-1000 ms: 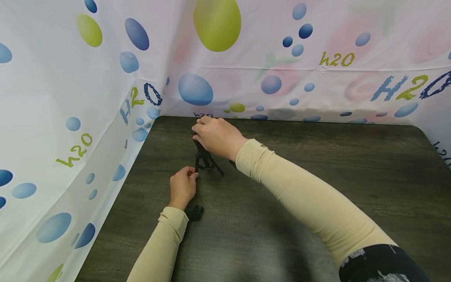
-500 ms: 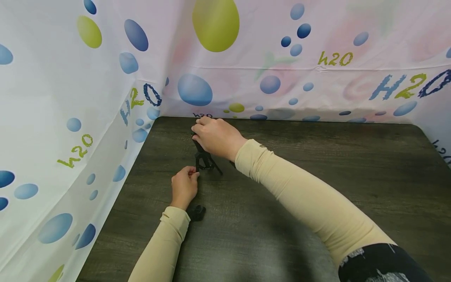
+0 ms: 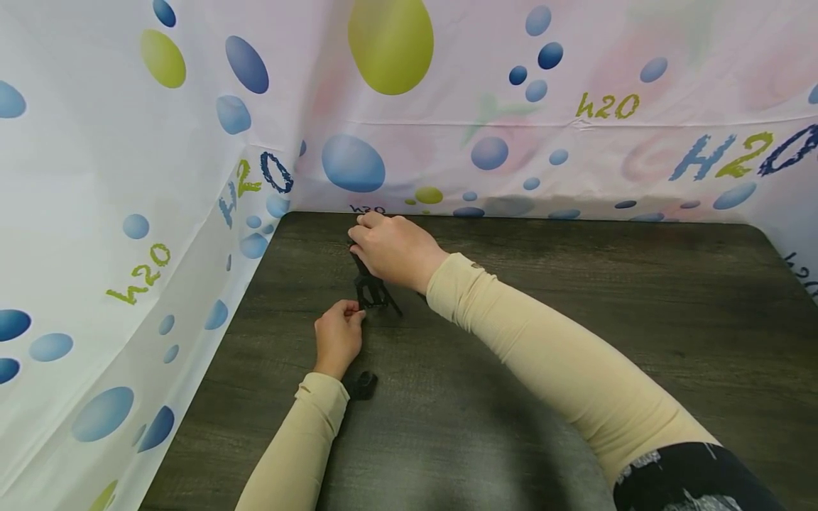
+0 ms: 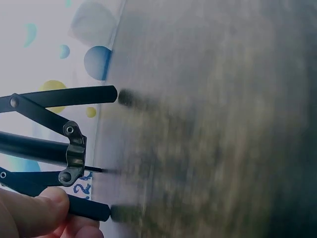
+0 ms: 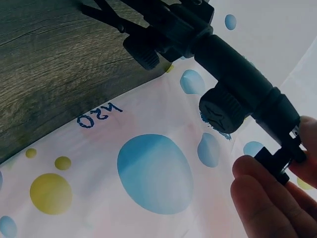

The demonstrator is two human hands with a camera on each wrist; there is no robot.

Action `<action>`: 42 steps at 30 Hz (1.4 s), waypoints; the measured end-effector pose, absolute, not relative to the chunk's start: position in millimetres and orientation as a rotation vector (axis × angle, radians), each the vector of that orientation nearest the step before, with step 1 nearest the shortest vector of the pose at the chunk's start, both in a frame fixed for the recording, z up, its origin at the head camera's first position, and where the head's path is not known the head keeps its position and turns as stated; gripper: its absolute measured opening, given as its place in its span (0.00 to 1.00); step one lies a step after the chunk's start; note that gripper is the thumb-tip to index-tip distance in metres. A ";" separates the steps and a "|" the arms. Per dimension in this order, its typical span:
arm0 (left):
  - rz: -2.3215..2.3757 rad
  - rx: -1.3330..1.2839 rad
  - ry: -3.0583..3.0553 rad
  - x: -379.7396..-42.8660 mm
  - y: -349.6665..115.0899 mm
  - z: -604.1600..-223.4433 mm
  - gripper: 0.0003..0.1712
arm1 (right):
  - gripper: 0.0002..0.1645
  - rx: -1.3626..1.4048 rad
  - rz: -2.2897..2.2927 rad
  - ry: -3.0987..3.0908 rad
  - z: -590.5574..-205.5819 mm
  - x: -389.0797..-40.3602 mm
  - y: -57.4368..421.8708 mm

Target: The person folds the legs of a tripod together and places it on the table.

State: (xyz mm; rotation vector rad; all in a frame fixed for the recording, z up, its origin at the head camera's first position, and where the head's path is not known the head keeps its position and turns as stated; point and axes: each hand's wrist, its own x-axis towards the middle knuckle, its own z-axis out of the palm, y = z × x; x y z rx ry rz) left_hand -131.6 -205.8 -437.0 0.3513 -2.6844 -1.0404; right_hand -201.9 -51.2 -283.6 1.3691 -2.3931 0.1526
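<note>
Right now you are holding a small black tripod with both hands, over the far left part of the desk. Your left hand is working low down: its fingers are curling in and pinching one leg a little above the foot, with no visible gap around it. Your right hand is reaching across to the top, where its bent fingers and thumb are gripping the small head mount. The legs are spreading apart and pointing down; whether every foot is touching the desk, you cannot tell. Between them, a metal bracket is joining the leg braces at the centre column. A ridged knob is sticking out from the tripod's upper section. Beside your left wrist, a dark device is showing, and a bubble-printed curtain is hanging behind and to the left.
</note>
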 end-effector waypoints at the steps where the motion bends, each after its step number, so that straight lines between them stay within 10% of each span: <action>1: -1.047 0.355 -2.682 -132.0 -205.6 -437.2 0.06 | 0.14 1.370 0.153 -2.391 -283.8 -202.0 -51.0; 42: -1.098 0.374 -2.703 -133.3 -198.5 -430.5 0.04 | 0.21 1.308 0.360 -2.506 -287.1 -198.2 -43.8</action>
